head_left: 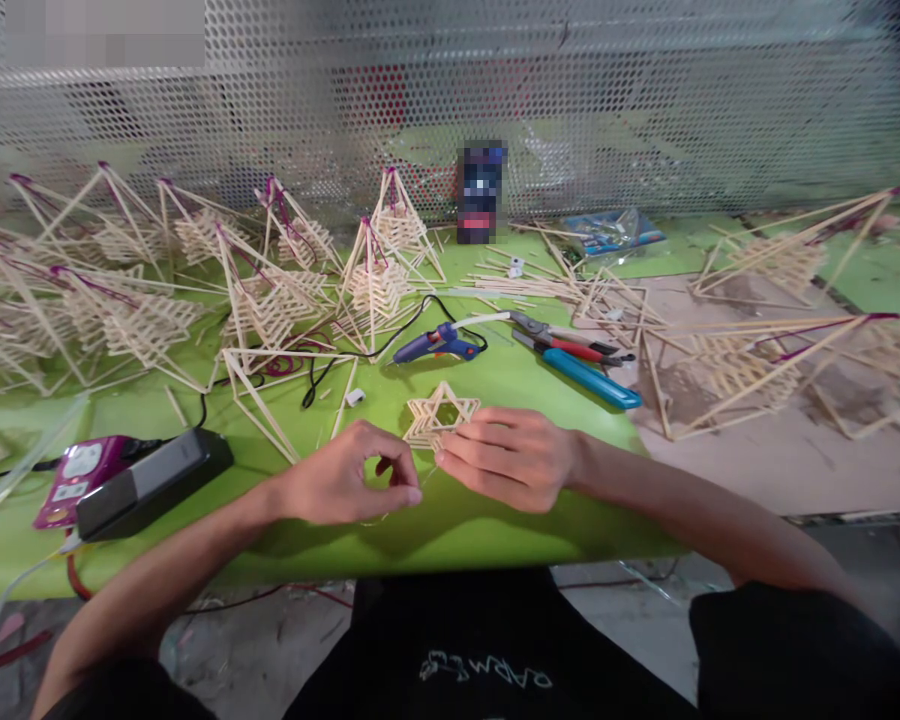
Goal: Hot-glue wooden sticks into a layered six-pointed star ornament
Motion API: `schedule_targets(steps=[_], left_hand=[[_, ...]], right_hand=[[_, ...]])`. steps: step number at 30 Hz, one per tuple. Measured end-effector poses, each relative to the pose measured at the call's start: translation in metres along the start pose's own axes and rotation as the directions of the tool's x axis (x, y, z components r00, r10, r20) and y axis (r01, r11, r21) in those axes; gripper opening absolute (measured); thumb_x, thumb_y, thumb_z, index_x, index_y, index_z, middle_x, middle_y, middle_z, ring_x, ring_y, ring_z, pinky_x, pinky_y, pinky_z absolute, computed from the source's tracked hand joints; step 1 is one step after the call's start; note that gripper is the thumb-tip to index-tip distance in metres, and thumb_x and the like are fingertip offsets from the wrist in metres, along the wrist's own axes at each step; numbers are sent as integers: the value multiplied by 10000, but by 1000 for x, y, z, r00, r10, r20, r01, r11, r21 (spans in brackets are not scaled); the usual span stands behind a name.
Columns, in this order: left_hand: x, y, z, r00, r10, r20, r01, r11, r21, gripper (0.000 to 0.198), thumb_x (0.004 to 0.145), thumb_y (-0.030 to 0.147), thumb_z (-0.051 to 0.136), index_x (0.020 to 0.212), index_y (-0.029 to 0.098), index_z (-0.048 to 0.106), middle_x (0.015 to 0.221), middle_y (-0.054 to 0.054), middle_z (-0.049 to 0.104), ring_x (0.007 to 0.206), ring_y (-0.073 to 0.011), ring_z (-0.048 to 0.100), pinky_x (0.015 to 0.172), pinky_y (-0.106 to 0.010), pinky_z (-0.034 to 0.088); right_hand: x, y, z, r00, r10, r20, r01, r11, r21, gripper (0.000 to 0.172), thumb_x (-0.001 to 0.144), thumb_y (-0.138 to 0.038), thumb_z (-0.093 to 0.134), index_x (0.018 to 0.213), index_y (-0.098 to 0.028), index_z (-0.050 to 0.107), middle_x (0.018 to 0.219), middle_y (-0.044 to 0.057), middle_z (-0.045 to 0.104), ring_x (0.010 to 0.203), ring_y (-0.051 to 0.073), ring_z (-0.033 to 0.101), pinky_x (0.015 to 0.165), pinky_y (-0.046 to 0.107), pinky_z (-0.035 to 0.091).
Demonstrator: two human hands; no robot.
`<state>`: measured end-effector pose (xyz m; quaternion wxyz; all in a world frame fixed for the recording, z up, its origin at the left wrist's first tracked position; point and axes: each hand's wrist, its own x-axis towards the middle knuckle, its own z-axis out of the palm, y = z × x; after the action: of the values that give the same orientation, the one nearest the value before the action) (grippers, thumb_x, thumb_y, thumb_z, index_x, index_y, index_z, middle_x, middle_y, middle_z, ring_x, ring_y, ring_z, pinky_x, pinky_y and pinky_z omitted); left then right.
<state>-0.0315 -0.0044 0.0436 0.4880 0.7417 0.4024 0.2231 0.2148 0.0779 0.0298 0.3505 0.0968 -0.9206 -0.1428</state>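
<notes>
A small star-shaped stack of thin wooden sticks [441, 415] lies on the green table [450, 540] in front of me. My right hand [511, 458] is at the right side of the star, fingers together over its lower right edge. My left hand [360, 478] is just left of the star, its thumb and index finger curled round and pressed together; a fine thread-like strand shows near the fingertips, and whether they pinch it is too small to tell. Behind the star rests a blue glue gun [436, 345] with a white glue stick in its rear.
Cutters with blue handles [592, 380] lie right of the glue gun. Stick frames with stacked layers [270, 300] crowd the left; more stand on a board [690, 480] at right. A power strip [154, 485] sits front left. A phone [481, 195] leans against the mesh.
</notes>
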Motion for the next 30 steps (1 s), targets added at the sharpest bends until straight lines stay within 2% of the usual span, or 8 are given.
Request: schedule_targets(steps=[7, 10, 13, 15, 19, 24, 30], left_hand=[[-1, -1, -3, 1000, 9, 30, -9, 1000, -9, 81, 857, 236, 694, 797, 192, 727, 735, -7, 730, 648, -105, 639, 651, -253, 544], [0, -2, -2, 999, 4, 41, -4, 1000, 2, 85, 853, 227, 691, 786, 185, 722, 732, -8, 727, 645, -103, 638, 648, -248, 534], [0, -3, -1, 998, -11, 58, 10, 1000, 13, 84, 845, 219, 691, 775, 181, 716, 729, -1, 723, 648, -98, 633, 647, -239, 516], [0, -4, -1, 997, -22, 70, 21, 1000, 8, 86, 841, 225, 698, 774, 175, 715, 734, -1, 723, 653, -97, 629, 645, -235, 508], [-2, -5, -2, 995, -43, 86, 44, 999, -5, 104, 848, 249, 703, 791, 165, 722, 755, -4, 731, 668, -93, 629, 657, -228, 503], [-2, -5, -2, 995, -45, 90, 45, 999, 11, 99, 849, 245, 704, 788, 170, 722, 749, 4, 730, 670, -87, 632, 661, -218, 500], [-3, -5, 0, 982, -42, 185, 40, 999, 17, 97, 860, 261, 705, 813, 179, 727, 781, 2, 729, 702, -95, 659, 676, -226, 512]], right_hand=[[2, 5, 0, 998, -55, -26, 55, 998, -2, 182, 913, -182, 619, 1019, -78, 724, 1046, 112, 758, 1010, 213, 707, 854, 328, 611], [4, 8, -3, 985, -172, 1, 171, 980, -103, 184, 922, -214, 628, 1009, -86, 729, 1059, 122, 758, 1018, 212, 711, 870, 337, 603], [2, 11, -3, 951, -307, 48, 310, 929, -202, 227, 959, -256, 590, 1021, -97, 740, 1060, 124, 747, 980, 183, 704, 874, 333, 579], [-1, 14, 1, 923, -383, 17, 374, 889, -264, 223, 961, -289, 601, 998, -129, 753, 1005, 82, 731, 891, 144, 677, 823, 310, 559], [-6, 17, 11, 856, -509, -93, 432, 802, -412, 135, 886, -294, 719, 897, -162, 748, 819, -7, 623, 697, 78, 530, 641, 259, 463], [-4, 18, 10, 843, -531, -88, 444, 779, -443, 88, 839, -226, 756, 887, -153, 756, 771, -18, 605, 680, 70, 514, 585, 247, 398], [1, 26, -13, 897, -443, -10, 390, 800, -457, 49, 839, -187, 772, 876, -155, 779, 769, -6, 655, 674, 63, 535, 569, 242, 386]])
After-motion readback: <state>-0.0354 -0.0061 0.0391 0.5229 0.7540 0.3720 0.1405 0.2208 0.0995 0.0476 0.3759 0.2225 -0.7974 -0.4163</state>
